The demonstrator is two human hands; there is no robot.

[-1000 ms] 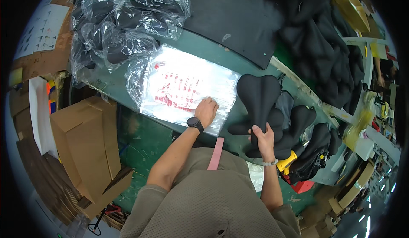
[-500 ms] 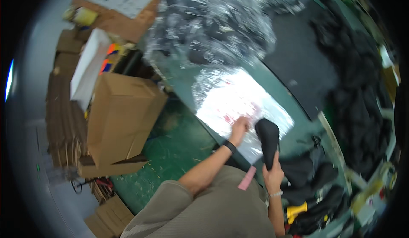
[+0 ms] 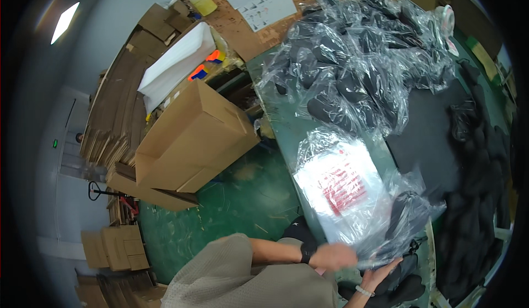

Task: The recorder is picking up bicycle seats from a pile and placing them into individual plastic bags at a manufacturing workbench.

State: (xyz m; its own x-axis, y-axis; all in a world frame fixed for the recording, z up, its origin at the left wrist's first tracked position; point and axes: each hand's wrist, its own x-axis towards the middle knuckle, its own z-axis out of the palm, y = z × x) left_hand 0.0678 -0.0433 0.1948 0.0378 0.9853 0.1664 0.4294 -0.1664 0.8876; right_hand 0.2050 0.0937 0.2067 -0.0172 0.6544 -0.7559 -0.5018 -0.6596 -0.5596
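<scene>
Bagging of a padded black saddle (image 3: 406, 213), judged to be the step in hand. The saddle lies within a clear plastic bag (image 3: 431, 207), at the near right corner of a stack of flat bags (image 3: 370, 170) printed in red; loose film flares beyond its far end. My right hand (image 3: 379, 276), with a pale bracelet (image 3: 363, 291) at the wrist, grasps the near end of the bagged saddle. My left hand (image 3: 337, 257), below a dark watch (image 3: 307, 252), is at the near edge of the stack, beside the bag; it is blurred, and I cannot tell whether its fingers grip the film or are free of it. Nor can I make out how the bag's mouth lies, or whether the saddle is fully inside.

Beyond the stack, on the green surface (image 3: 286, 129), lies a heap of wrapped saddles (image 3: 352, 60); more black saddles (image 3: 408, 292), apparently bare, lie near my right hand. To the left stands an open carton (image 3: 190, 137).

As I judge it, the next move calls for a steady right-hand hold on the saddle, while the left finds the film's edge and draws it smooth without lifting the sheets beneath. Thin film could cling or crease here.
</scene>
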